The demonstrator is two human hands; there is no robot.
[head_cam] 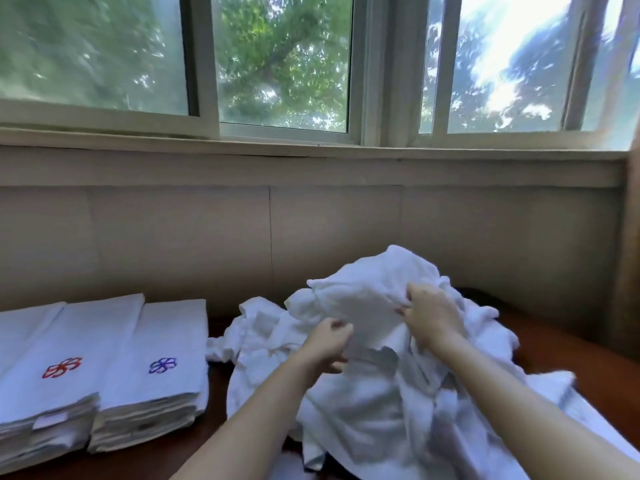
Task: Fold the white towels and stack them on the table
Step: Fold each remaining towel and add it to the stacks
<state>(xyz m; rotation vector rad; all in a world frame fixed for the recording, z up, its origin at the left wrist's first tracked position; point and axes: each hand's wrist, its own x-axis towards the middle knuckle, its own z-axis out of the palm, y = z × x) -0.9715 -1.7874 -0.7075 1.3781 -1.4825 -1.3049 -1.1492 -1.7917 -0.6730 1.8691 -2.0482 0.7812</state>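
Centre-right — left hand (327,344), right hand (431,317) pinch towel (363,289) edge

Left forearm (242,420) and right forearm (519,403) seen bare to lower frame edge; left hand (327,344), right hand (431,322) ungloved.

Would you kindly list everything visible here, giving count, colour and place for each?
red-emblem stack: one, white folded towels, table's left.
blue-emblem stack: one, white folded towels, just right of it.
towel heap: one, white, unfolded, table's centre-right.
lifted towel: one, white, atop the heap.
table: one, dark brown, beneath everything.
window: one, pale frame, green trees outside, above the wall.
left hand: one, gripping the lifted towel's left side.
right hand: one, gripping its right side.
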